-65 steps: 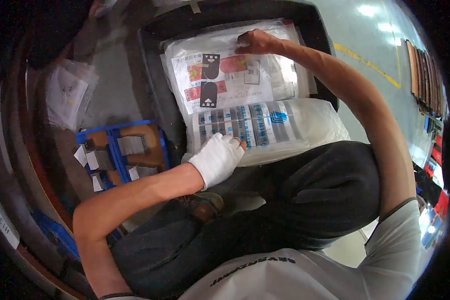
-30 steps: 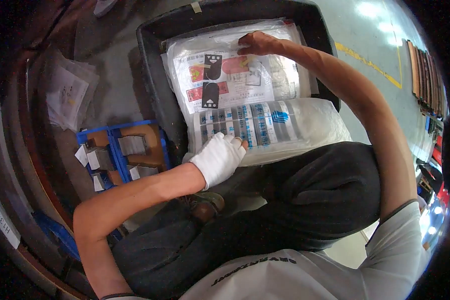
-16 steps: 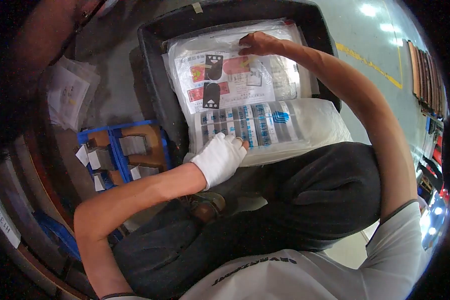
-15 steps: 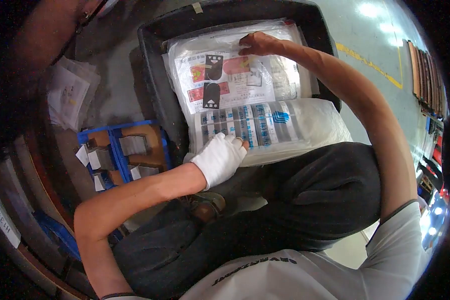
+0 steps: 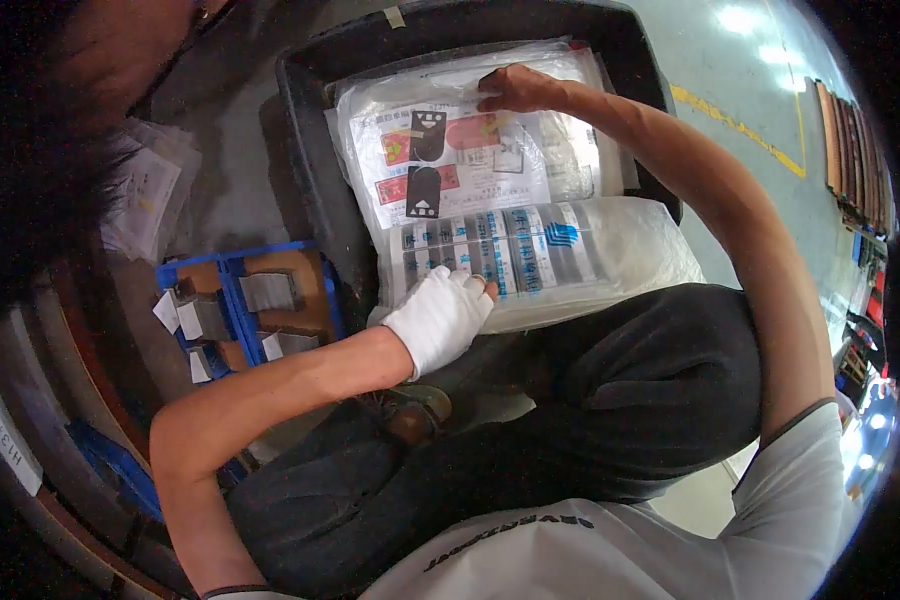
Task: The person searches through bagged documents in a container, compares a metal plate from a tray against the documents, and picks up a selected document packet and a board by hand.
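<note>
I can see a white glove (image 5: 435, 325) on the left hand (image 5: 448, 315), bare fingertip showing past its edge. The shirt (image 5: 610, 560) is pale grey and short-sleeved, with a thin dark trim (image 5: 797, 419) at the sleeve hem and dark lettering (image 5: 510, 535) I can't read. Below, I get loose black trousers (image 5: 660, 370), creased at the knee, and a dim brownish shoe (image 5: 410, 418)

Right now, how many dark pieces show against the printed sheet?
2: the upper dark piece and the lower dark piece, just below it in view. Others may be hidden underneath.
</note>
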`<action>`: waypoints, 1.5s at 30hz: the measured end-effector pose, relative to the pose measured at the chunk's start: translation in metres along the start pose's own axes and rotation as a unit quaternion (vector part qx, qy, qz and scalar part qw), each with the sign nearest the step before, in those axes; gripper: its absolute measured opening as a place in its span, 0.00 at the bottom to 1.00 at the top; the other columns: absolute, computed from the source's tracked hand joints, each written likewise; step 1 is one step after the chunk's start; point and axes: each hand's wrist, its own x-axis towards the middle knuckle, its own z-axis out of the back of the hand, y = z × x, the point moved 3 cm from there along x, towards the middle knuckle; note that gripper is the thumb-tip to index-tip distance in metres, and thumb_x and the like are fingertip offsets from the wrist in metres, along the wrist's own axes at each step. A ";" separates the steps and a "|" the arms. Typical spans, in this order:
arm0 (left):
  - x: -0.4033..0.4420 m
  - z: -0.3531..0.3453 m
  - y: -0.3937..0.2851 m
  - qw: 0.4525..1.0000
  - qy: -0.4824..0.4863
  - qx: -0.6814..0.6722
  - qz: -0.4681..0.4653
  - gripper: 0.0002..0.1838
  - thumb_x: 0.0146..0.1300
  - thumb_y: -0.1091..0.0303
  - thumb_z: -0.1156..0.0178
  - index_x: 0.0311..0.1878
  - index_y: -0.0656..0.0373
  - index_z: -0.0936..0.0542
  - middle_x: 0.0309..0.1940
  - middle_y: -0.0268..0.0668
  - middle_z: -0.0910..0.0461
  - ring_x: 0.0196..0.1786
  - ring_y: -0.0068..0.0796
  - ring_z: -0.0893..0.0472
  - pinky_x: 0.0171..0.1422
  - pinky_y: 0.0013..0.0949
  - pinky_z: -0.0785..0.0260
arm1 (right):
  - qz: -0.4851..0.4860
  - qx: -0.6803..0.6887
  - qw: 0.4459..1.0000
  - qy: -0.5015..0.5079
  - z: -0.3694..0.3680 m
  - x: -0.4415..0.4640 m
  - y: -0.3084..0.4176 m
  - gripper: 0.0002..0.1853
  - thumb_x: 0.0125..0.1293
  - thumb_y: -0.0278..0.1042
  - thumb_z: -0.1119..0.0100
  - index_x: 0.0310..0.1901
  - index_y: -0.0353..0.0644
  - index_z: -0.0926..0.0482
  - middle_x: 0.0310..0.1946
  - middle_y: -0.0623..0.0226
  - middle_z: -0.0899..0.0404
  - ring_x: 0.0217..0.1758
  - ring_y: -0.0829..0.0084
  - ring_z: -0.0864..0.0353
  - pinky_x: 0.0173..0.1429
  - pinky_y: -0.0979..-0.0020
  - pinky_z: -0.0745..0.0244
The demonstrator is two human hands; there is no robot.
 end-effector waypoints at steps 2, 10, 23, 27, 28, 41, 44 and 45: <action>0.000 0.000 0.000 1.000 0.003 0.000 -0.001 0.19 0.62 0.70 0.46 0.56 0.66 0.24 0.36 0.42 0.20 0.43 0.40 0.18 0.46 0.40 0.26 | -0.001 -0.002 1.000 -0.007 -0.001 0.000 -0.001 0.25 0.61 0.55 0.36 0.47 0.39 0.18 0.43 0.47 0.18 0.47 0.46 0.17 0.51 0.54 0.23; 0.001 0.000 0.000 1.000 0.000 -0.002 0.001 0.19 0.62 0.71 0.47 0.55 0.67 0.24 0.36 0.42 0.20 0.42 0.40 0.18 0.45 0.41 0.25 | 0.013 0.013 1.000 -0.018 -0.005 0.002 -0.007 0.25 0.61 0.55 0.36 0.48 0.39 0.18 0.43 0.48 0.17 0.47 0.46 0.17 0.52 0.54 0.22; 0.001 0.000 0.000 1.000 0.009 0.001 0.003 0.20 0.62 0.70 0.46 0.56 0.67 0.24 0.35 0.42 0.20 0.42 0.39 0.18 0.44 0.40 0.26 | 0.034 -0.034 0.998 -0.048 0.005 -0.004 0.009 0.19 0.65 0.47 0.36 0.41 0.36 0.21 0.36 0.47 0.19 0.39 0.46 0.19 0.46 0.54 0.26; 0.001 0.000 0.000 1.000 0.017 -0.005 0.005 0.19 0.62 0.71 0.47 0.56 0.66 0.24 0.35 0.42 0.20 0.42 0.39 0.18 0.44 0.40 0.26 | -0.018 -0.026 1.000 0.006 0.002 -0.001 0.004 0.28 0.61 0.57 0.37 0.49 0.38 0.19 0.45 0.48 0.18 0.48 0.46 0.18 0.53 0.53 0.22; 0.001 0.000 0.000 1.000 0.017 -0.005 0.005 0.19 0.62 0.71 0.47 0.56 0.66 0.24 0.35 0.42 0.20 0.42 0.39 0.18 0.44 0.40 0.26 | -0.016 -0.018 1.000 0.001 0.002 -0.001 0.003 0.28 0.61 0.57 0.37 0.49 0.38 0.19 0.45 0.48 0.18 0.48 0.46 0.18 0.53 0.54 0.22; 0.001 -0.001 0.000 1.000 0.004 -0.010 0.004 0.19 0.62 0.71 0.47 0.56 0.67 0.25 0.35 0.42 0.21 0.41 0.41 0.19 0.44 0.41 0.26 | -0.033 -0.022 0.999 0.017 0.004 -0.001 0.005 0.29 0.61 0.57 0.37 0.50 0.37 0.18 0.48 0.47 0.18 0.51 0.47 0.18 0.56 0.55 0.23; 0.001 -0.002 0.001 1.000 0.001 -0.013 0.003 0.19 0.62 0.71 0.47 0.56 0.67 0.24 0.35 0.42 0.21 0.41 0.41 0.19 0.44 0.41 0.26 | -0.031 -0.029 0.999 0.021 0.004 -0.001 0.005 0.30 0.61 0.57 0.37 0.51 0.36 0.19 0.50 0.47 0.19 0.53 0.47 0.19 0.58 0.56 0.24; 0.001 -0.001 0.001 1.000 -0.004 -0.015 0.002 0.19 0.62 0.71 0.47 0.56 0.67 0.24 0.35 0.43 0.21 0.41 0.41 0.19 0.43 0.42 0.26 | -0.034 -0.027 0.999 0.022 0.005 -0.001 0.006 0.29 0.61 0.57 0.37 0.51 0.36 0.19 0.50 0.46 0.19 0.53 0.47 0.19 0.58 0.56 0.24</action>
